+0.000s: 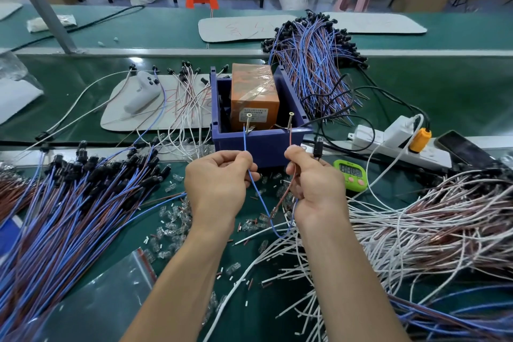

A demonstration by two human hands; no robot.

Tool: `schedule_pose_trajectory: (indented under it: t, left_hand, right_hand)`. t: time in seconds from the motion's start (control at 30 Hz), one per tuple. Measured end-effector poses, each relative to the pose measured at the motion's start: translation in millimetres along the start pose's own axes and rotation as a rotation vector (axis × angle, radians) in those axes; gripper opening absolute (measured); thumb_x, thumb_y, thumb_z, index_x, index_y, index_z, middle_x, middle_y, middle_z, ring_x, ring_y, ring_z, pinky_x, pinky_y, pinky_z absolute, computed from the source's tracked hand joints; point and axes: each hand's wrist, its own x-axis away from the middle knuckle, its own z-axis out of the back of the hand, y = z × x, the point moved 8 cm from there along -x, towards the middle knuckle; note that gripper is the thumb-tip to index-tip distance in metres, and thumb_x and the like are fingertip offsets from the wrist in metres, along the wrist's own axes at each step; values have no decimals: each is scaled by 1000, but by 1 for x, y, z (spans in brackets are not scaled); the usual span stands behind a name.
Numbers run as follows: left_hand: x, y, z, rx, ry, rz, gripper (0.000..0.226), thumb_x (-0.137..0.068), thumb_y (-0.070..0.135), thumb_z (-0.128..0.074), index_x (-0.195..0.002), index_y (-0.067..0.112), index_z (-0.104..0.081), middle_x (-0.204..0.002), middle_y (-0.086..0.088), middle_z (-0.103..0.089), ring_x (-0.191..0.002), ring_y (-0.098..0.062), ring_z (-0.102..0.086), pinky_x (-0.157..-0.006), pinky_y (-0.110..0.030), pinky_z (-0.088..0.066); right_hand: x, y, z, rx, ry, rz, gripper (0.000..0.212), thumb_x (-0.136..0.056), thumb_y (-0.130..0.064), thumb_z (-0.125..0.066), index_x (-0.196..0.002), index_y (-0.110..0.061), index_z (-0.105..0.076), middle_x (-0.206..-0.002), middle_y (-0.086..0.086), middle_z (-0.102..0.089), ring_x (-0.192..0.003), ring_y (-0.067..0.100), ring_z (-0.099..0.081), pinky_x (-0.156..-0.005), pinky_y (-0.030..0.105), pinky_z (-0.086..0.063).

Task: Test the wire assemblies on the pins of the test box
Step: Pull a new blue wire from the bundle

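Closest to the camera the bench (458, 91) is basically buried: blue-and-brown assemblies (69, 203) heaped on the left, and a white wire tangle (416, 216) on the right. I'd guess they're the to-do and done stacks, though I can't tell which is which. Just past that, the left hand (219, 183) has its fingers pinched on the blue lead (245, 139), and the right hand (315, 186) has its fingers clamped on the brown lead (290, 136). Both are held close to the tips, probably so the bare ends stay stiff enough to aim. Each lead runs straight up to its own screw pin, blue to the left pin (248, 120) and brown to the right pin (290, 117), on the front rim of the blue test box (261, 144). Contact looks made or nearly so, too small to call. A green timer (350, 172) and a power strip (399, 139) sit beside the box, with another pile (313, 64) behind.
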Motion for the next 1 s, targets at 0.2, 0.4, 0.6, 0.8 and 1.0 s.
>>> schedule_pose_trajectory:
  t: [0.2, 0.4, 0.6, 0.8, 1.0]
  left_hand:
    - [-2, -2, 1, -29, 11, 4, 18, -86, 11, -76, -69, 18, -75, -63, -1, -75, -56, -16, -74, -62, -28, -58]
    - [-3, -1, -2, -68, -1, -25, 15, -86, 12, -76, -72, 19, -75, -61, 1, -74, -54, -15, -73, -54, -24, -55]
    - [-1, -2, -3, -84, -3, -35, 21, -86, 10, -75, -67, 20, -75, -60, 0, -73, -53, -16, -73, -53, -24, -55]
    - [7, -5, 5, 14, 40, 1, 19, -87, 11, -75, -69, 17, -76, -62, -3, -74, -53, -16, -72, -50, -21, -51]
    - [36, -7, -22, -114, -310, -45, 17, -87, 19, -77, -76, 32, -80, -67, -1, -75, -58, -11, -68, -58, -27, -56]
  right_hand:
    - [0, 0, 0, 9, 3, 4, 14, -88, -9, -77, -83, -8, -64, -51, 0, -57, -32, 2, -41, -33, 12, -30]
    - [0, -1, 1, 82, 2, 26, 19, -88, -14, -78, -74, -11, -65, -53, -2, -59, -34, 1, -42, -45, 20, -34]
    - [4, -4, 3, 114, 18, 39, 17, -88, -18, -78, -75, -11, -69, -53, -5, -61, -35, -1, -45, -54, 25, -32]
    - [13, -4, 10, 45, 17, 34, 17, -90, -17, -76, -77, -13, -66, -51, -5, -59, -38, 1, -45, -53, 21, -32]
    - [24, -8, 40, 73, 5, 143, 34, -87, -11, -78, -56, -19, -69, -53, -1, -61, -47, 7, -54, -60, 26, -40]
